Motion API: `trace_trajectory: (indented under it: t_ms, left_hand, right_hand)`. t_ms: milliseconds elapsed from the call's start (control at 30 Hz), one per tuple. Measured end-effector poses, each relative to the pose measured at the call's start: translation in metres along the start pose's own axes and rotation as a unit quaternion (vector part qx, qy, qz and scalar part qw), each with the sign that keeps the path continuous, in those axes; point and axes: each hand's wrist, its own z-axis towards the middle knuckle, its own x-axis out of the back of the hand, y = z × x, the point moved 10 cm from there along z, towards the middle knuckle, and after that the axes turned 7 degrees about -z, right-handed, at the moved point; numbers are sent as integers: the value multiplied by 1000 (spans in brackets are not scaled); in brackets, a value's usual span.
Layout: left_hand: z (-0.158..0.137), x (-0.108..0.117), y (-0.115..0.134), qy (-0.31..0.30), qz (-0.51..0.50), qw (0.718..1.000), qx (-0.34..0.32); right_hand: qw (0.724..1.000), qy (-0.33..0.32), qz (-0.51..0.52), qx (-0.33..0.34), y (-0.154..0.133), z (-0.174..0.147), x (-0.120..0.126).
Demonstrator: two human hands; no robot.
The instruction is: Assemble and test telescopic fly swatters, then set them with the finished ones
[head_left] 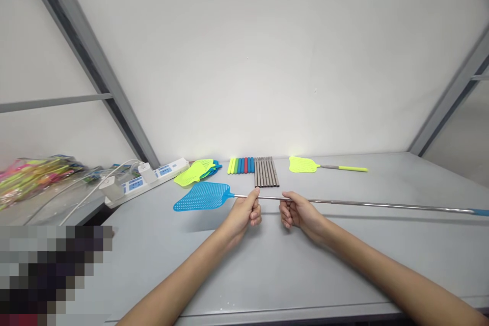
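A blue fly swatter [206,196] with a long, extended metal rod spans the view just above the table, its mesh head at the left. My left hand [247,209] is closed on the rod near the head, thumb along the top. My right hand [296,211] pinches the rod a short way to the right, fingers curled beneath. The rod runs on to a blue handle [480,212], cut off by the right edge. Behind my hands lie several metal tubes [266,172] side by side, next to a row of coloured handles [240,165] in yellow, green, blue and red.
A yellow fly swatter [303,164] lies at the back right. Stacked swatter heads [194,171] rest at the back left beside a white power strip [153,181] with plugs and cables. Bagged colourful items [38,175] are at far left. A white wall [282,61] closes the back.
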Motion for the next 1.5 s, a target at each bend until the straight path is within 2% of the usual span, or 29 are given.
trace_trajectory:
  t_ms: [200,467,800,1167,1500]
  left_hand:
    - [0,1,-5,13,-9,1000,27]
    - [2,7,-6,39,-5,999,26]
    - [-2,18,1,96,7,995,-13]
    - [-2,21,3,105,4,994,-12]
    - [-1,15,0,64,-28,997,-15]
  right_hand:
    - [1000,11,-20,2,-2,-2,2]
    - [998,22,-52,17,-2,2,4]
    - [998,24,-56,9,-1,1,4]
    - [998,8,-55,5,2,2,3]
    - [999,0,-47,2,-1,-1,1]
